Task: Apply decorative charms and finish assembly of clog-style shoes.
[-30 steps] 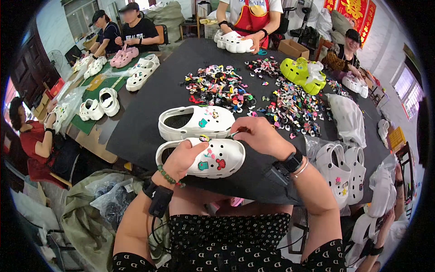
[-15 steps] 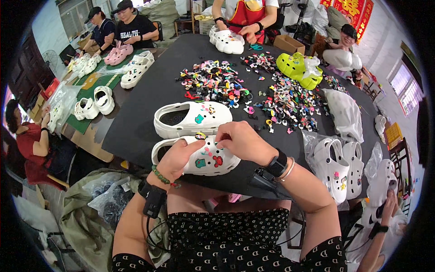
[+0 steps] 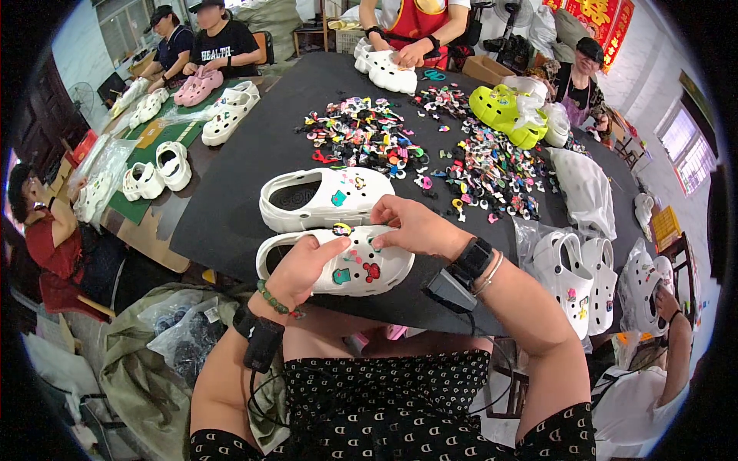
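Before me on the black table lie two white clogs side by side, toes to the right. The nearer clog [image 3: 393, 267] carries a red charm [image 3: 371, 272], a teal charm [image 3: 340, 276] and a few others. My left hand [image 3: 298, 270] grips it across the strap side, thumb on the upper close to a yellow-and-black charm [image 3: 342, 229]. My right hand [image 3: 421, 228] has its fingers pinched low on the clog's upper, with a small teal charm showing at the fingertips. The farther clog [image 3: 296, 217], with similar charms, stands just behind.
Heaps of loose charms [image 3: 365, 138] spread across the table. Lime-green clogs [image 3: 503, 115] sit at the far right; white clogs in plastic [image 3: 563, 280] lie right of my arm. Across the table a person in a red apron [image 3: 419, 31] handles white clogs. Other people sit around.
My right hand has lowered onto the clog's upper, its fingers now pressed down there. The nearer clog has shifted slightly right. At the lower right, another person's hand has moved up to bagged clogs.
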